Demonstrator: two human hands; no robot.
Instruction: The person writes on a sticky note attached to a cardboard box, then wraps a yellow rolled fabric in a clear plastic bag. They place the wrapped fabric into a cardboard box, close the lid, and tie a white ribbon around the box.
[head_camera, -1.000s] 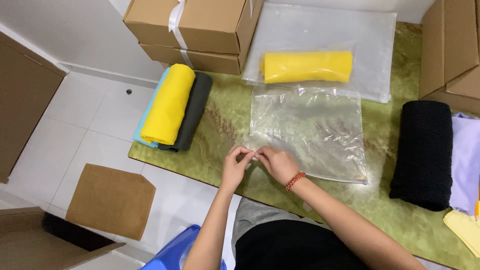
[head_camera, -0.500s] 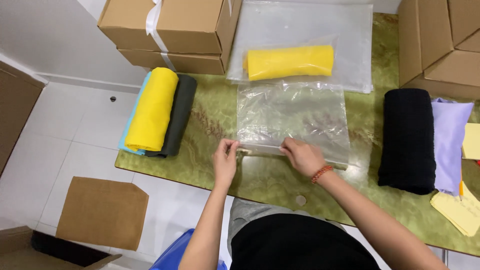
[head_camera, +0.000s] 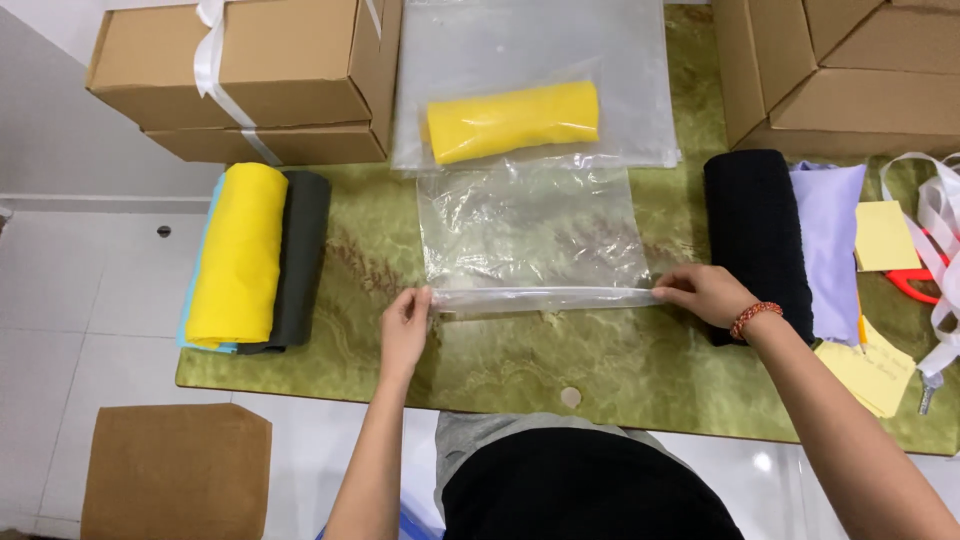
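Since only the head view exists, noted from there alone. Clear plastic bag (head_camera: 535, 240) flat on green marbled counter (head_camera: 640, 375), near edge folded into a strip. Likely feather-light, limp, slick, prone to creasing; best taken at the two ends of that strip. Left hand (head_camera: 404, 325) pinched shut on strip's left end, right hand (head_camera: 705, 293) pinched on right end, grip nearly closed, film taut between. Bagged yellow roll (head_camera: 512, 120) beyond; black roll (head_camera: 755, 235) just right.
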